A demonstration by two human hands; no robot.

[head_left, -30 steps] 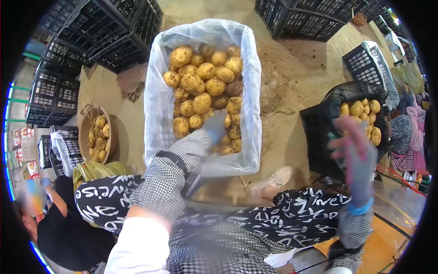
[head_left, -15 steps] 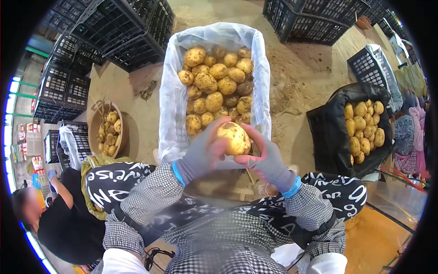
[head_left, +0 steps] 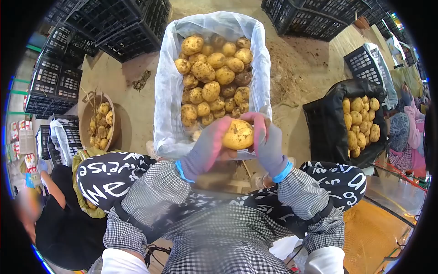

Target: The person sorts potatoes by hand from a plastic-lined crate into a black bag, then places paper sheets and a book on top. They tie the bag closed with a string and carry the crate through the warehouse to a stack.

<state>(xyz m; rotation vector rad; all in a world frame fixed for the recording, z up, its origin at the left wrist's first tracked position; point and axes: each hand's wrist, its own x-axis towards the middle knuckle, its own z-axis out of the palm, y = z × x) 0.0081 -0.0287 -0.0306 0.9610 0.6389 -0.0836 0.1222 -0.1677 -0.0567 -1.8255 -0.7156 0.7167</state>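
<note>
A large, soil-specked potato (head_left: 237,134) is held between my two gloved hands, over the near end of a crate lined with white cloth (head_left: 164,91). My left hand (head_left: 206,145) cups it from the left, with fingers closed against its side. From the right, my right hand (head_left: 266,140) grips it, fingers and thumb curled around the edge. Both gloves are grey with pink fingers. Inside the lined crate lies a heap of dirty potatoes (head_left: 211,91), some darker than the rest.
To the left stands a round basket (head_left: 116,132) of small potatoes. At right, a black-lined crate (head_left: 319,123) holds cleaner-looking potatoes. Stacked black crates (head_left: 123,32) rise behind on the left, more crates (head_left: 315,20) at the back right. A person (head_left: 68,219) sits at lower left.
Both hands have shifted around the potato, which is turned to a different side. My right fingers now reach over its top. The view has tilted slightly, so the crates appear higher.
</note>
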